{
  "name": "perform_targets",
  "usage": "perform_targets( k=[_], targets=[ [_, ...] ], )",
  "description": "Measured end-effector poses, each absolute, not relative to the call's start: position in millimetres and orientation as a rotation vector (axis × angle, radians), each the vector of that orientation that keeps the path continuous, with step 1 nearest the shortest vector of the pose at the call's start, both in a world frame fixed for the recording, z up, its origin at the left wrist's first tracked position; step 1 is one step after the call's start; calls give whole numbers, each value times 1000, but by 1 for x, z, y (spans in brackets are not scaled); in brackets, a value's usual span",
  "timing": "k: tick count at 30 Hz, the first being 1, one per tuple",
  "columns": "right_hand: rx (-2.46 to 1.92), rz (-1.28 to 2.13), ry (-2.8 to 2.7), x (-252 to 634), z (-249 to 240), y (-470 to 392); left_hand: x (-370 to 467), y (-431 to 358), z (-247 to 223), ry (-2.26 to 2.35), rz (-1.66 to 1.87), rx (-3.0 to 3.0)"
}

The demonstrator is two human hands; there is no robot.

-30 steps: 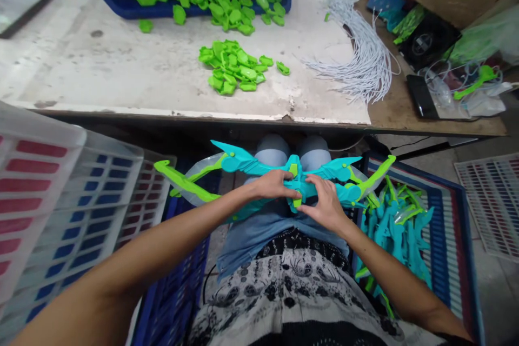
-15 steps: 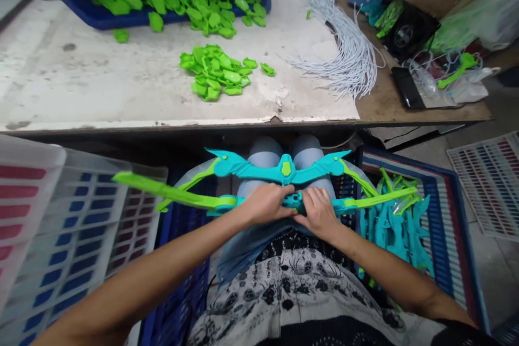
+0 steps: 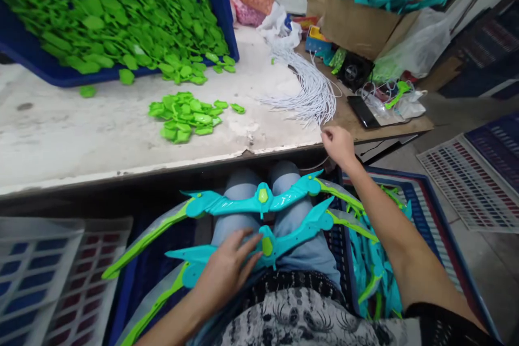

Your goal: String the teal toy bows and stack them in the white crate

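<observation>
Two toy bows, turquoise with lime-green limbs, lie across my thighs. The farther bow (image 3: 241, 204) rests over my knees. On the nearer bow (image 3: 298, 240) lies my left hand (image 3: 229, 265), fingers spread across its left half and up to the green centre piece. At the table's front edge my right hand (image 3: 337, 146) is closed in a pinch at the loose ends of a bundle of white cords (image 3: 310, 86). A cord end meets the fingertips, though the fingers hide most of the grip.
A blue bin (image 3: 233, 27) of green parts stands at the back left, with a green pile (image 3: 184, 116) before it. A phone (image 3: 363, 112) lies right of the cords. Behind is a cardboard box (image 3: 352, 24) of turquoise parts. Right of my legs, a crate (image 3: 436, 227) holds bows.
My right hand has left the nearer bow and reached forward to the cords. My left hand has opened flat on that bow, which is turned with its green centre facing up.
</observation>
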State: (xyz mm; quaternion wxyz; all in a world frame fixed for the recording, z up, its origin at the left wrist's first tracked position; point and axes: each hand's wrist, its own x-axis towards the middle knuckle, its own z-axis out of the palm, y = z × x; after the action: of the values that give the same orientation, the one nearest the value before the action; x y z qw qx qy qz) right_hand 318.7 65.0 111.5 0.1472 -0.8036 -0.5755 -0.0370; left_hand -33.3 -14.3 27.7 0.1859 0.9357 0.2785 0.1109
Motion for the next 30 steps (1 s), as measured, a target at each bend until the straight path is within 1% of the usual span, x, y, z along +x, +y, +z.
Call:
perform_targets(
  k=[2,3,6,8,11,15,17,19,22,24,26,28,30],
  targets=[
    [-2497,-24,-1587,336,122,107,-16,13,34,866,440,2658],
    [-2567,23,-1584,340,125,122,-7,26,33,895,445,2680],
    [-2675,129,-1687,342,128,149,12,52,19,934,268,2714],
    [-2682,182,-1763,344,129,155,15,57,7,953,200,2708],
    [-2690,255,-1774,354,132,158,10,58,-3,997,280,2695],
    [-2636,373,-1649,373,137,145,3,63,-4,1000,351,2712],
    [-2504,538,-1527,380,137,122,2,68,-6,978,352,2709],
    [-2335,831,-1361,385,133,81,1,74,-8,974,345,2696],
    [-2073,1339,-1084,386,122,-7,0,79,-7,992,342,2685],
    [-1974,1506,-902,382,115,-74,1,76,2,1005,404,2682],
    [-1974,1456,-711,374,109,-137,8,65,19,1019,532,2633],
    [-2024,1295,-564,365,102,-190,22,43,38,971,633,2492],
    [-2088,1098,-483,354,91,-227,44,12,51,784,529,2255]
  ],
)
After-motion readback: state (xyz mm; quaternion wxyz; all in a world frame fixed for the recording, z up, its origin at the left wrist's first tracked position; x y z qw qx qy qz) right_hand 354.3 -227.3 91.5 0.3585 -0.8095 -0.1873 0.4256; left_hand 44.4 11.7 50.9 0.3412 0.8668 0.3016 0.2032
